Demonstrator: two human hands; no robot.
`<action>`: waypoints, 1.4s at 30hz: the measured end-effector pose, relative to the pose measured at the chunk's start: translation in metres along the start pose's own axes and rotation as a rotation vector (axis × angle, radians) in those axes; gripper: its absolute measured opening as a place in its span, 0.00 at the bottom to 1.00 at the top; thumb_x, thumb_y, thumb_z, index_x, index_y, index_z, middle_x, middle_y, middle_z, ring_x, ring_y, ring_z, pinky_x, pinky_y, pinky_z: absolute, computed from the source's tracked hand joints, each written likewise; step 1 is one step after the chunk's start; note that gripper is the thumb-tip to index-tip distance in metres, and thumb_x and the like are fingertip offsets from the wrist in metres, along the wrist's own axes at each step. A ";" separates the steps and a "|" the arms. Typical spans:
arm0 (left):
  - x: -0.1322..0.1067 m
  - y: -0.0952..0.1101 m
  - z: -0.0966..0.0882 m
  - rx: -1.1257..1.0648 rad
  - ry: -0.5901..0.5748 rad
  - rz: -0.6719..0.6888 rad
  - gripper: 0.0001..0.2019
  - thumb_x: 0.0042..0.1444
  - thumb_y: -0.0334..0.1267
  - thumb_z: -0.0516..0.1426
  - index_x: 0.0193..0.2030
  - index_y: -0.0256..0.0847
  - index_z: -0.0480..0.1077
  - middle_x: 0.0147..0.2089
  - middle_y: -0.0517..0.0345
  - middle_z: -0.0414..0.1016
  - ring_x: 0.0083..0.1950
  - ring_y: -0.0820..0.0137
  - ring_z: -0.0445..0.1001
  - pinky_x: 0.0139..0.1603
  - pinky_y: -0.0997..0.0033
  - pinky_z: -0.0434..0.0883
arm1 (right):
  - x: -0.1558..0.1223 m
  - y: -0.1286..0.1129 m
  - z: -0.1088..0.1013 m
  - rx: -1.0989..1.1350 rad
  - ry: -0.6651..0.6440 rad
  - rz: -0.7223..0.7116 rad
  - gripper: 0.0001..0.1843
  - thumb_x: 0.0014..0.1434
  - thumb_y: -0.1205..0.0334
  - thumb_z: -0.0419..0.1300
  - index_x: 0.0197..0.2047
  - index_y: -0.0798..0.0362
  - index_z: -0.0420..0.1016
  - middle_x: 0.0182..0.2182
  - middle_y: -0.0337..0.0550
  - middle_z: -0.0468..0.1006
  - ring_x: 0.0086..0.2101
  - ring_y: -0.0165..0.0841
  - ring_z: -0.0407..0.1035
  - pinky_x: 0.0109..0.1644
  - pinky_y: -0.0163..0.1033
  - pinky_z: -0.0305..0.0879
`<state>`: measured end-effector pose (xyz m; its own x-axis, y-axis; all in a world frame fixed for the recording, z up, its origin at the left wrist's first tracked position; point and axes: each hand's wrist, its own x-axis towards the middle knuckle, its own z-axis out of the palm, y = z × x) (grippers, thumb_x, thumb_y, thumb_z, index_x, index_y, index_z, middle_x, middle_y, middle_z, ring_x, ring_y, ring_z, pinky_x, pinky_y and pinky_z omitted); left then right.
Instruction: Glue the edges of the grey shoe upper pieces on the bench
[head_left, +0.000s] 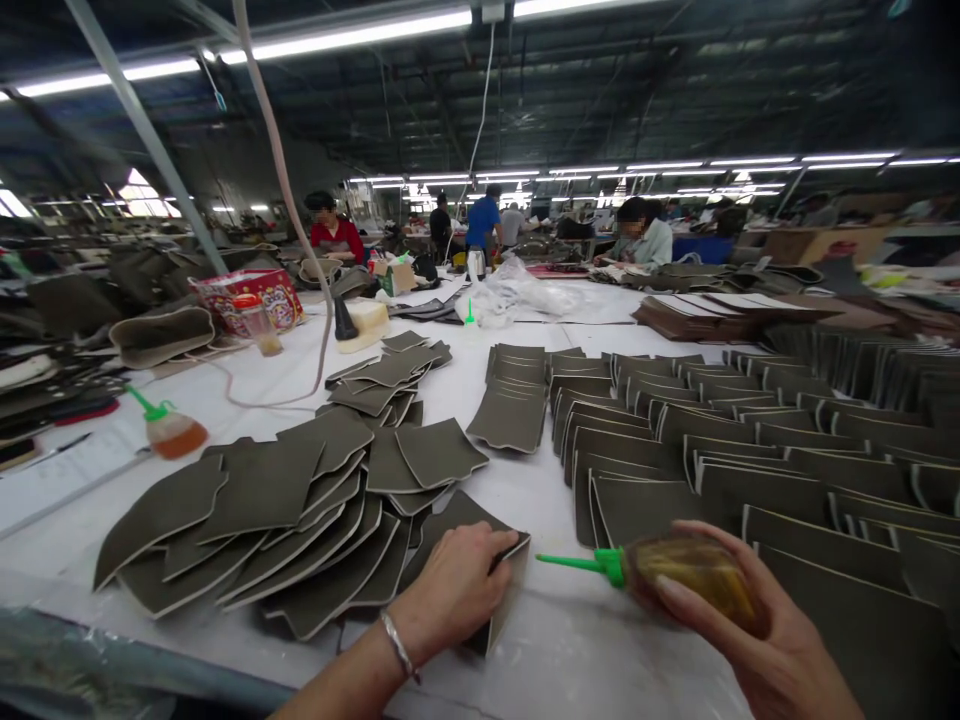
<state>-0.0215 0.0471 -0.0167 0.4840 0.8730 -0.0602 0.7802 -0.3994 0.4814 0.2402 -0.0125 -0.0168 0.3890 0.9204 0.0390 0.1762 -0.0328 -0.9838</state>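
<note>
White tabletop (592, 655) lies open between left hand (469, 575), holding panel (459, 508), and bottle (697, 575).

From here the panels (259, 490) look matt and leathery, the squeeze bottle (697, 578) glossy, see-through plastic, the bracelet (399, 643) shiny metal, the tabletop (585, 645) smooth.

No wording, brand or number can be read. The red, white-patterned glossy package (283, 292) carries printing too small and blurred to make out; the flat white paper sheet (64, 478) bears faint, illegible marks; the brown cardboard box (799, 248) shows an unreadable red print.
</note>
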 end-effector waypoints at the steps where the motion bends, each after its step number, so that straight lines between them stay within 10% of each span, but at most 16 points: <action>1: 0.000 0.000 -0.001 -0.002 0.001 0.001 0.17 0.60 0.34 0.48 0.48 0.49 0.75 0.38 0.57 0.77 0.41 0.63 0.75 0.42 0.69 0.66 | 0.001 0.001 0.000 -0.034 -0.034 0.020 0.41 0.43 0.41 0.72 0.57 0.47 0.67 0.42 0.44 0.80 0.41 0.41 0.76 0.42 0.30 0.71; 24: 0.004 -0.001 0.001 -0.077 -0.016 0.004 0.16 0.56 0.33 0.49 0.45 0.47 0.75 0.39 0.55 0.77 0.42 0.62 0.76 0.43 0.68 0.67 | -0.013 -0.018 0.040 -0.486 -0.002 -0.406 0.24 0.56 0.42 0.63 0.51 0.42 0.67 0.44 0.36 0.72 0.40 0.39 0.69 0.45 0.40 0.62; 42: 0.004 -0.002 0.004 -0.081 -0.010 0.014 0.19 0.58 0.36 0.50 0.53 0.50 0.74 0.41 0.57 0.77 0.43 0.60 0.76 0.44 0.64 0.70 | -0.001 0.000 0.031 -0.427 -0.013 -0.327 0.26 0.53 0.41 0.66 0.50 0.43 0.67 0.40 0.35 0.74 0.36 0.37 0.70 0.39 0.37 0.65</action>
<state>-0.0192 0.0503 -0.0214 0.4990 0.8644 -0.0612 0.7390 -0.3876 0.5510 0.2115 -0.0018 -0.0224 0.2418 0.9138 0.3262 0.6395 0.1028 -0.7619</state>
